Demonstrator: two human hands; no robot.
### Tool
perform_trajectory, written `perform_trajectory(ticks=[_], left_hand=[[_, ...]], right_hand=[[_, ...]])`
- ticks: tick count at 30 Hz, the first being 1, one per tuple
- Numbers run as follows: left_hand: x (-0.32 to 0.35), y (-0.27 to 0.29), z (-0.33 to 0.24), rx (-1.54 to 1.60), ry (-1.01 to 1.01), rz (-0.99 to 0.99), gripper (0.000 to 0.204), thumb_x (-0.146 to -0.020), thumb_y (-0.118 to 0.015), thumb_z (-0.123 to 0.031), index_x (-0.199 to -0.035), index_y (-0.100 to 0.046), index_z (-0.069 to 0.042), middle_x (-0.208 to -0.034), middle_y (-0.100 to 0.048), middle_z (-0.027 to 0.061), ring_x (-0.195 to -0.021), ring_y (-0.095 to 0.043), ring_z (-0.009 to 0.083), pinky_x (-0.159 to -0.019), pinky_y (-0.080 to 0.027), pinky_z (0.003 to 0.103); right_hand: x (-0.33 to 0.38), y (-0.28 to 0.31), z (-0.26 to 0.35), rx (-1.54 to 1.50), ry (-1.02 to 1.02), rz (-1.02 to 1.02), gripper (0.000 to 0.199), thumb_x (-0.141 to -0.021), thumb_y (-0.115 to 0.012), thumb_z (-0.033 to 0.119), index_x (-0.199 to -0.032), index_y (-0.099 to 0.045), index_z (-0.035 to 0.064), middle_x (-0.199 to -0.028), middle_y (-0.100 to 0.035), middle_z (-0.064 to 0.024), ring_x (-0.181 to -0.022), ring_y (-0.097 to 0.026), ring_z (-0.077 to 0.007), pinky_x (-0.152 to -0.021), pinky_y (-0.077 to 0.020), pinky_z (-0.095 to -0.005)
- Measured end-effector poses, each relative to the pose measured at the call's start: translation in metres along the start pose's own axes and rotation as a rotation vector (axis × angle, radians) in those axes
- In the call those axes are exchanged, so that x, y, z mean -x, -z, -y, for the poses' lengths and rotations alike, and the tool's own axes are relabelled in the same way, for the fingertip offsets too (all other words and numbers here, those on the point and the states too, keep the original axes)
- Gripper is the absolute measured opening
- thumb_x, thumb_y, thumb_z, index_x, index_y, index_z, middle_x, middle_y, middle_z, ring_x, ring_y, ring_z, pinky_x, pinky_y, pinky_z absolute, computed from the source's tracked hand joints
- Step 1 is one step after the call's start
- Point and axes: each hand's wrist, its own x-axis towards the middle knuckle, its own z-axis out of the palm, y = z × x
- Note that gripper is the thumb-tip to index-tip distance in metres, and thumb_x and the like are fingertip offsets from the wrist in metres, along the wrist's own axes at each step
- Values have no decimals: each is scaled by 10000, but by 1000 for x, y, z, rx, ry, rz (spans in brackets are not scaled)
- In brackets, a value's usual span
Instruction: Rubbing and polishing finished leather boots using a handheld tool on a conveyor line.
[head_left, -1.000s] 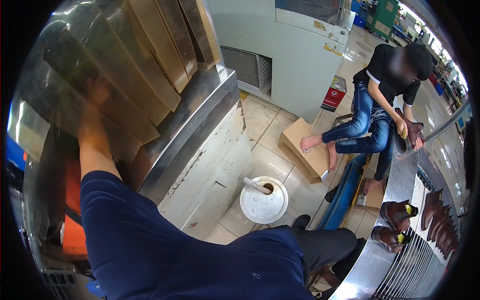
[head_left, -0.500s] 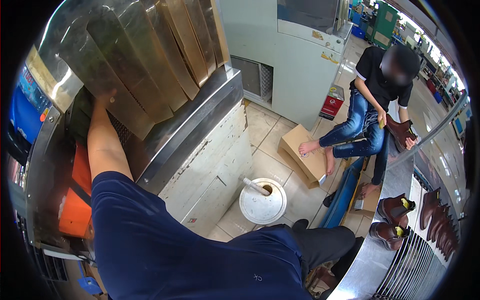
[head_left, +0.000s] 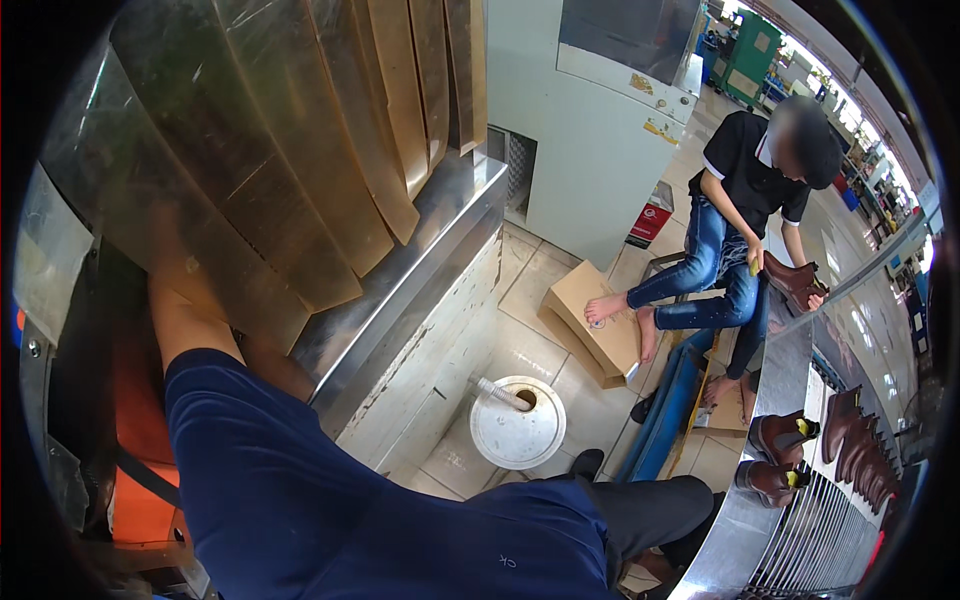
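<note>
My left arm, in a dark blue sleeve, reaches into a metal-cased machine at the left. Its bare forearm passes under a curtain of brownish translucent strips (head_left: pixel 290 180). Behind the strips my left hand (head_left: pixel 176 240) shows only as a dim blur, so neither its fingers nor anything in them can be made out. A skin-coloured patch beside the forearm, low on the metal, looks like its reflection. My right hand is outside the picture.
A seated co-worker (head_left: pixel 765 190) holds a brown boot (head_left: pixel 793 282) and a small yellow piece. Brown ankle boots (head_left: pixel 785 435) stand on the metal bench and rack at right. A cardboard box (head_left: pixel 590 325) and round white lidded drum (head_left: pixel 517 425) are on the floor.
My view has moved closer to the strip curtain, which fills more of the upper left. My left arm is still under it, the hand now dimmer. The co-worker's boot has tilted slightly.
</note>
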Motion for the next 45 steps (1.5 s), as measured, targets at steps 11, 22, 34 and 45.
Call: perform_trajectory(ticks=[11, 22, 34, 45], left_hand=[[12, 32, 6, 1166, 174, 122, 451, -1004, -507, -439, -1164, -739, -87, -950, -749, 116, -748, -712, 269, -711, -594, 416], [18, 36, -65, 1599, 114, 193, 453, -998, -602, -489, -1207, -661, -92, -954, -701, 53, -794, -684, 195, -629, -536, 311], [10, 261, -425, 1735, -632, 712, 435, -981, -628, -486, -1157, -668, -90, -862, -676, 45, -748, -668, 187, -619, -532, 304], [343, 328, -595, 1682, -721, 491, 447, -956, -664, -419, -1230, -661, -65, -992, -722, 113, -840, -713, 249, -700, -569, 338]], right_hand=[[-29, -15, 40, -319, 46, 235, 464, -978, -691, 304, -1313, -446, 94, -979, -584, -194, -838, -574, -306, -702, -489, -388], [-52, -25, 6, -565, -236, 331, 285, -960, -724, 334, -910, -606, 79, -643, -477, -33, -512, -466, -150, -428, -388, -317], [27, -54, 8, -713, 90, -27, 211, -928, -763, 249, -979, -676, 63, -742, -565, 28, -689, -491, -80, -621, -418, -259], [23, -18, -27, -899, -103, -75, 218, -919, -758, 239, -972, -680, 42, -662, -606, -48, -612, -572, -123, -590, -454, -304]])
